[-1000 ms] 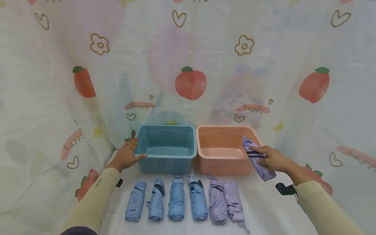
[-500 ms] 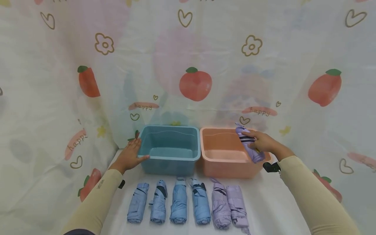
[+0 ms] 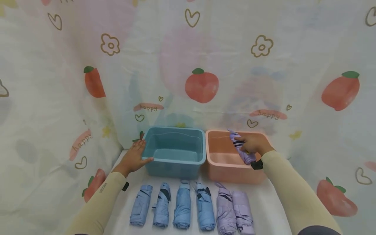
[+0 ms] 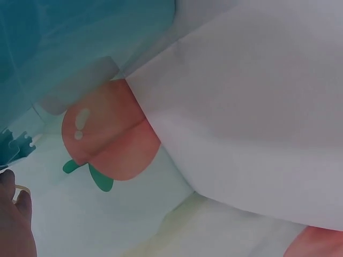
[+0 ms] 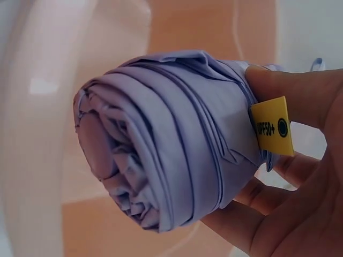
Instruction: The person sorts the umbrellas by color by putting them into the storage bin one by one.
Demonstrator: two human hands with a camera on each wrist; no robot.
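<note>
My right hand (image 3: 254, 143) grips a folded purple umbrella (image 3: 238, 147) with dark stripes, holding it over the orange bin (image 3: 235, 173). In the right wrist view the thumb and fingers wrap the umbrella (image 5: 161, 139), whose rolled end faces the camera; a yellow tag (image 5: 272, 126) sticks out beside the thumb. My left hand (image 3: 133, 158) rests with extended fingers on the left rim of the blue-green bin (image 3: 173, 168), thumb toward its front edge. In the left wrist view only part of the left hand (image 4: 16, 225) shows at the lower left, by that bin's rim.
Folded umbrellas lie in a row before the bins: several blue ones, such as the blue umbrella (image 3: 182, 205), and two purple ones at the right, including a purple umbrella (image 3: 226, 212). A patterned curtain (image 3: 164, 65) encloses the white table (image 3: 270, 209) behind and at the sides.
My right hand has carried the purple umbrella leftward and inward, from the orange bin's right edge to over its opening. The left hand stays on the blue-green bin's rim. The head view shifts slightly.
</note>
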